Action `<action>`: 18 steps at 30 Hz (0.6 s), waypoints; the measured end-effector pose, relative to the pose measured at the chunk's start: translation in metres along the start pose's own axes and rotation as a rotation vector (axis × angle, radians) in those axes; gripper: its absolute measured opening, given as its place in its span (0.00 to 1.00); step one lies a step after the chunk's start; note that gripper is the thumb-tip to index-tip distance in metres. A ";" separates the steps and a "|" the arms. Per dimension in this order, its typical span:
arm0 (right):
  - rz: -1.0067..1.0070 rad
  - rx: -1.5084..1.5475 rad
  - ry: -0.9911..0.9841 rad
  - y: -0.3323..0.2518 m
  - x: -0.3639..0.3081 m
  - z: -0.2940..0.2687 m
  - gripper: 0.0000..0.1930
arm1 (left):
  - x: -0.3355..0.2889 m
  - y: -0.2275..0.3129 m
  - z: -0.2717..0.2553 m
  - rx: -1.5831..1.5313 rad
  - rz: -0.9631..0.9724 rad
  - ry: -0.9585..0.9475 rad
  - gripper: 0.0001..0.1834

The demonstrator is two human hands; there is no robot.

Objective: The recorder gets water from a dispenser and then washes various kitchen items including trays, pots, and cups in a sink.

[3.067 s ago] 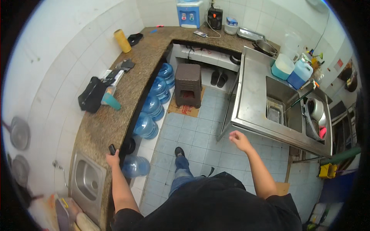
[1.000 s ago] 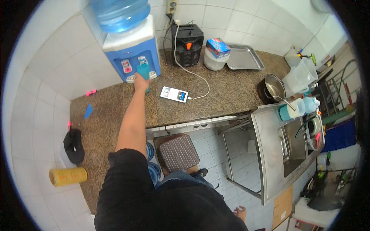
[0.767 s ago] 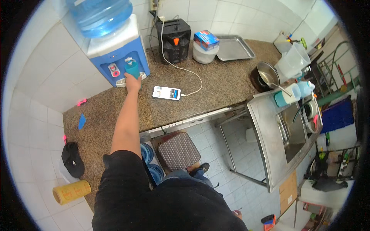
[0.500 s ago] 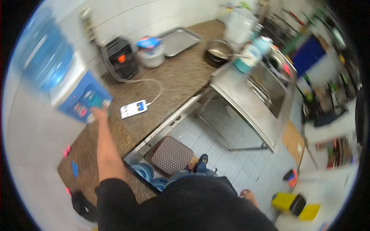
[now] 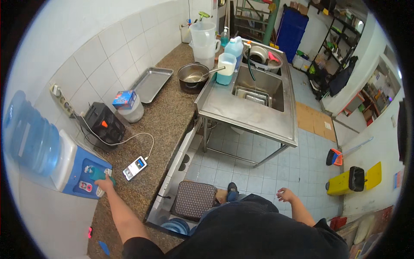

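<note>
Where the granite counter [image 5: 161, 118] is met by the tiled wall, the water dispenser [image 5: 79, 172] is set. Well to the dispenser's right, the right hand [image 5: 285, 195] is held loosely apart, with nothing seen in it. At the dispenser's front, the teal cup [image 5: 98, 173] is gripped by the nearer left hand [image 5: 105, 183], its long axis apparently aligned with the dispenser's height. The cup's contents are hidden, its lower side is covered by the hand, and whether the dispenser is touched cannot be told.
</note>
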State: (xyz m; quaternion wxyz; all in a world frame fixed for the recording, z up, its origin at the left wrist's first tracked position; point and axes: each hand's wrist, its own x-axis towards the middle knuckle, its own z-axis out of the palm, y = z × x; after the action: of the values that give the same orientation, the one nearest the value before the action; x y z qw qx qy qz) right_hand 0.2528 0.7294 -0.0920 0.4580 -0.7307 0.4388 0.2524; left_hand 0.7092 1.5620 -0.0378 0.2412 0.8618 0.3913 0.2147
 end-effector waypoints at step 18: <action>0.133 -0.036 -0.035 0.036 -0.003 0.006 0.19 | 0.008 0.003 0.007 -0.083 -0.030 -0.005 0.42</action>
State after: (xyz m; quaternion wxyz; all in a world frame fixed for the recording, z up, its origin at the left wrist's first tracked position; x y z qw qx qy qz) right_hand 0.2206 0.7290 -0.1087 0.4346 -0.7035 0.4737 0.3031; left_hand 0.7196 1.5651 -0.0396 0.2809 0.8456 0.3943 0.2248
